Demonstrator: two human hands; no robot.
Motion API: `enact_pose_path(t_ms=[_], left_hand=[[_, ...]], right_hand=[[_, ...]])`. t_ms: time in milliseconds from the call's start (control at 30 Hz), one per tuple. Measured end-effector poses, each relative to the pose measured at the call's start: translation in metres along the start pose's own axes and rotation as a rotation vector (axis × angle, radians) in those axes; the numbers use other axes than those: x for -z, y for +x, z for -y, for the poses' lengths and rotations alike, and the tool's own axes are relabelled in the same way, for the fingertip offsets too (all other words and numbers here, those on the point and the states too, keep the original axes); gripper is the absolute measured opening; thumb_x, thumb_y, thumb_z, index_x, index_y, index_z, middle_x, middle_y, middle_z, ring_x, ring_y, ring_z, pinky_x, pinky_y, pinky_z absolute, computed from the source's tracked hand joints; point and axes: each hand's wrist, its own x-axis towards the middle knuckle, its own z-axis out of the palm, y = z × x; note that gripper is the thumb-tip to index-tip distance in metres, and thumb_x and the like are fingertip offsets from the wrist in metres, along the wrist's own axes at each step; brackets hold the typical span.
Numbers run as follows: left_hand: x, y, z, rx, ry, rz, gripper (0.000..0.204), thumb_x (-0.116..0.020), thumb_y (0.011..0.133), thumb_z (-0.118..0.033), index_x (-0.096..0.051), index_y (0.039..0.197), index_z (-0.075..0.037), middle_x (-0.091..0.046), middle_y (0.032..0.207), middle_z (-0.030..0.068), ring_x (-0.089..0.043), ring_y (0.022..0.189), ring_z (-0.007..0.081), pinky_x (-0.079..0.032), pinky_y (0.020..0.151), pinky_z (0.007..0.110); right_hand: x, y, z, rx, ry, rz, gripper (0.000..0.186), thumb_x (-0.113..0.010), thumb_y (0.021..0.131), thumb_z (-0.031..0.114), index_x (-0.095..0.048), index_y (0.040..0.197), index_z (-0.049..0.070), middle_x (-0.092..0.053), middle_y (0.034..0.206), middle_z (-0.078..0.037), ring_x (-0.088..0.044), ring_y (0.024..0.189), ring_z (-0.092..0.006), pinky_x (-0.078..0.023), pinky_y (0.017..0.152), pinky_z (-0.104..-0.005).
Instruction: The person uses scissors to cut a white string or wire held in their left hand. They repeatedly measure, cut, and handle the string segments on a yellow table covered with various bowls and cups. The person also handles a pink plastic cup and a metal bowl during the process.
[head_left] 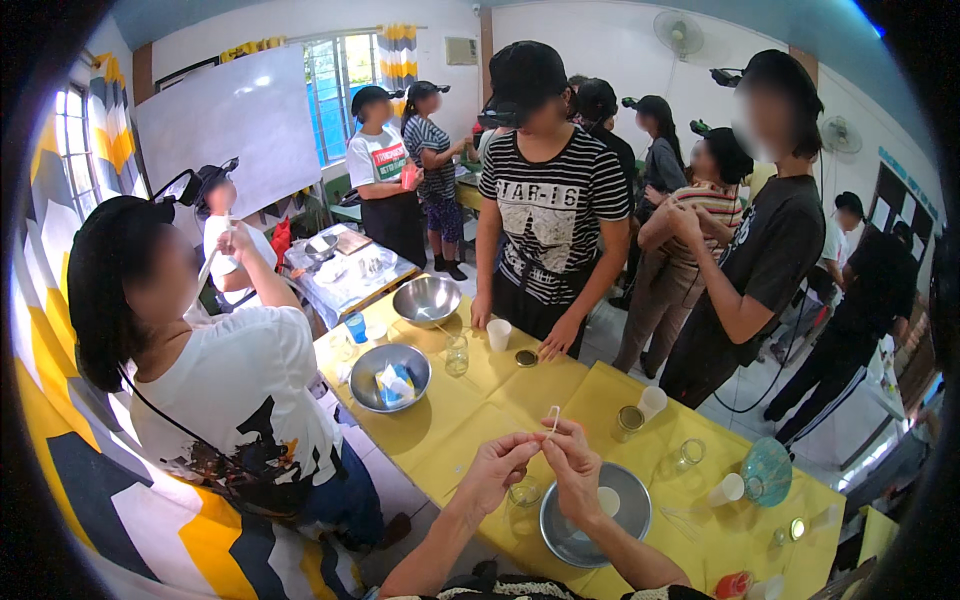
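Note:
My left hand (500, 468) and my right hand (574, 468) meet above the near part of the table, fingertips pinched together. Between them is a thin white string (555, 412), bent into a small loop that stands up over the right fingertips. Under my right hand and wrist lies a metal bowl (637, 520), partly covered by the forearm, with a white round item (608, 501) inside. A clear glass jar (524, 491) stands just below the hands, partly hidden by them.
Yellow sheeting covers the table (470, 420). Further left are two more metal bowls (390, 378) and a blue cup (356, 327). Rightward stand glass jars (692, 453), white cups (728, 489) and a greenish bowl (767, 472). Co-workers stand across and at the left (230, 390).

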Motion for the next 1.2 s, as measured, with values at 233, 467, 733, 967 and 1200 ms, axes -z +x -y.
enact_pose_path(t_ms=[233,467,733,967,1200], left_hand=[[-0.007,-0.003,0.005,0.017,-0.018,0.001,0.017,-0.062,0.084,-0.013,-0.063,0.098,-0.005,-0.049,0.067,-0.0082,-0.035,0.052,-0.0009,-0.025,0.043,0.015],[-0.015,-0.004,0.014,-0.078,0.082,0.021,0.016,-0.055,0.085,-0.008,-0.061,0.099,-0.004,-0.053,0.073,-0.0043,-0.048,0.066,0.0042,-0.039,0.061,0.017],[-0.008,-0.021,0.032,-0.519,0.698,-0.053,0.014,-0.053,0.085,-0.009,-0.054,0.097,-0.002,-0.041,0.119,0.0125,-0.039,0.112,0.0211,-0.032,0.094,0.033],[0.023,-0.041,0.02,-0.44,0.464,-0.211,0.01,-0.054,0.084,-0.011,-0.053,0.091,-0.004,-0.04,0.12,0.0126,-0.035,0.117,0.0221,-0.027,0.099,0.035],[0.053,-0.067,-0.042,-0.524,0.107,-0.474,0.01,-0.046,0.086,-0.013,-0.052,0.081,-0.007,-0.047,0.118,0.0063,-0.043,0.108,0.015,-0.033,0.092,0.03]], right_hand=[[0.009,-0.004,0.005,0.119,-0.179,-0.02,0.018,-0.058,0.083,0.003,-0.065,0.099,0.004,-0.048,0.114,-0.007,-0.049,0.1,-0.0166,-0.04,0.086,-0.0286],[0.018,-0.009,0.015,0.254,-0.431,0.004,0.018,-0.06,0.08,0.001,-0.064,0.097,0.003,-0.049,0.112,-0.011,-0.054,0.092,-0.02,-0.045,0.078,-0.0292],[0.022,-0.013,0.018,0.147,-0.444,0.129,0.016,-0.063,0.079,0.003,-0.065,0.095,0.004,-0.05,0.111,-0.011,-0.055,0.093,-0.0214,-0.045,0.078,-0.0306],[-0.005,0.011,0.014,0.065,-0.428,0.4,0.014,-0.058,0.084,0.007,-0.063,0.095,0.001,-0.056,0.105,-0.012,-0.056,0.095,-0.0197,-0.045,0.079,-0.0295],[-0.011,0.03,0.019,0.014,-0.362,0.558,0.016,-0.055,0.087,0.009,-0.062,0.096,-0.001,-0.061,0.093,-0.01,-0.058,0.086,-0.017,-0.045,0.075,-0.0267]])
